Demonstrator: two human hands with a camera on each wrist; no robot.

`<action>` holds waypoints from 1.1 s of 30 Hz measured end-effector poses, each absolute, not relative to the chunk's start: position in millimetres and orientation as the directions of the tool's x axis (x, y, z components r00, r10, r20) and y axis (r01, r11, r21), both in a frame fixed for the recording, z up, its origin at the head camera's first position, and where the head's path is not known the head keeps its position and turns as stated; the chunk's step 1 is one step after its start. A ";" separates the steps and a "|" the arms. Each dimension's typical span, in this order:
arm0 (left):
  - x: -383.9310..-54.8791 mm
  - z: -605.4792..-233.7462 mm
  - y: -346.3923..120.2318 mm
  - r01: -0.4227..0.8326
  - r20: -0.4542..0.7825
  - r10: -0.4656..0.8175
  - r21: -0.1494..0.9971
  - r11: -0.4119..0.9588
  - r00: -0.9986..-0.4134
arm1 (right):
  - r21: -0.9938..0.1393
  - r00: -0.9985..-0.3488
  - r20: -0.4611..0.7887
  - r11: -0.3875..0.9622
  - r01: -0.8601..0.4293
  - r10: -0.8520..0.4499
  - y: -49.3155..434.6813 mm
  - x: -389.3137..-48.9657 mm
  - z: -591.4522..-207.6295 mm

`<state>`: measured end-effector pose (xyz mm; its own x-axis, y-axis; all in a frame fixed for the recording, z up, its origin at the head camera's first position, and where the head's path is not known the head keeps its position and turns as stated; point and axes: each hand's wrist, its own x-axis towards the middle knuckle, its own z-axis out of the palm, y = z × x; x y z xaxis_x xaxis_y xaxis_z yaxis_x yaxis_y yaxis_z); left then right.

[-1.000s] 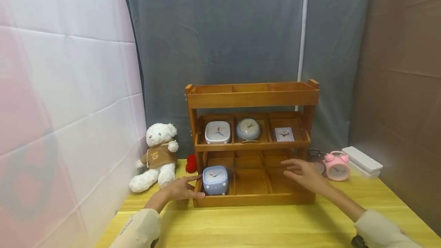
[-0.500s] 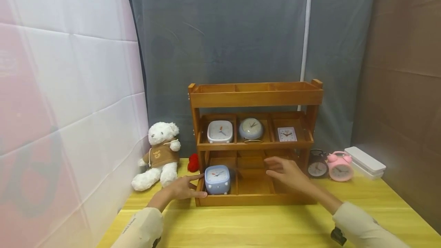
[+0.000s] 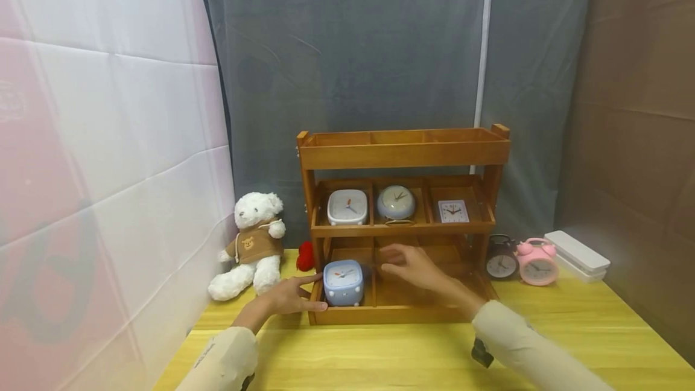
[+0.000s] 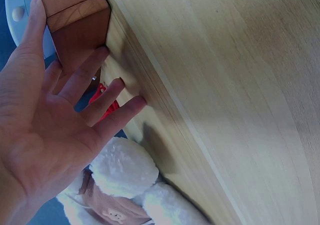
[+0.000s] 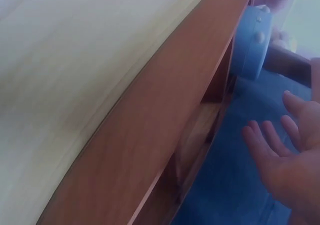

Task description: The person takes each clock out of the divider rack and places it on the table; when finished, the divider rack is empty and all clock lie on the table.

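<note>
A brown wooden three-tier rack (image 3: pixel 404 157) stands on the table. In its lower left compartment sits a blue square alarm clock (image 3: pixel 343 283). My left hand (image 3: pixel 286 296) rests at the rack's lower left corner with fingers spread; in the left wrist view its thumb lies along the wood near the clock. My right hand (image 3: pixel 415 267) hovers in front of the lower middle compartment, holding nothing, fingers relaxed in the right wrist view. On the middle tier are a white square clock (image 3: pixel 347 207), a round grey-blue clock (image 3: pixel 396 203) and a small pale pink-framed square clock (image 3: pixel 453 212).
Right of the rack stand a black alarm clock (image 3: pixel 501 264) and a pink twin-bell alarm clock (image 3: pixel 537 263), with a white box (image 3: pixel 578 254) behind. To the left sit a white teddy bear (image 3: pixel 255 246) in a brown top and a red item (image 3: pixel 305 256). Curtains surround the table.
My right hand has moved left across the front of the lower tier, from the right compartment toward the blue clock. My left hand stays at the rack's corner.
</note>
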<state>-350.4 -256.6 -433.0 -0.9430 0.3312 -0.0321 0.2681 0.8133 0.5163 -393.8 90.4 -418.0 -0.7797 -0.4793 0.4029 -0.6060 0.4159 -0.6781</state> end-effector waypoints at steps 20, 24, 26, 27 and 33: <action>-348.9 -432.0 -255.1 0.278 -0.033 0.346 0.526 0.804 -0.938 | -0.663 -0.794 0.268 0.493 -0.563 -0.546 17.3 -410.4 -426.7; -348.4 -432.9 -253.1 0.293 -0.024 0.358 0.526 0.799 -0.933 | -0.679 -0.784 0.233 0.481 -0.555 -0.575 16.7 -408.7 -426.8; -349.7 -433.3 -253.3 0.300 -0.019 0.361 0.519 0.801 -0.932 | -0.692 -0.779 0.215 0.471 -0.547 -0.589 16.9 -407.9 -427.1; -350.4 -433.8 -253.7 0.299 -0.018 0.359 0.515 0.803 -0.933 | -0.696 -0.776 0.208 0.466 -0.545 -0.596 17.0 -407.4 -427.2; -352.7 -436.8 -257.8 0.275 -0.029 0.337 0.513 0.813 -0.941 | -0.718 -0.756 0.216 0.425 -0.552 -0.617 14.7 -400.2 -429.6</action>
<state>-352.7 -257.8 -436.8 -0.9411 0.3370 -0.0289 0.2754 0.8131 0.5129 -400.2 14.7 -429.6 -0.7564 -0.6175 0.2157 -0.5517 0.4251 -0.7176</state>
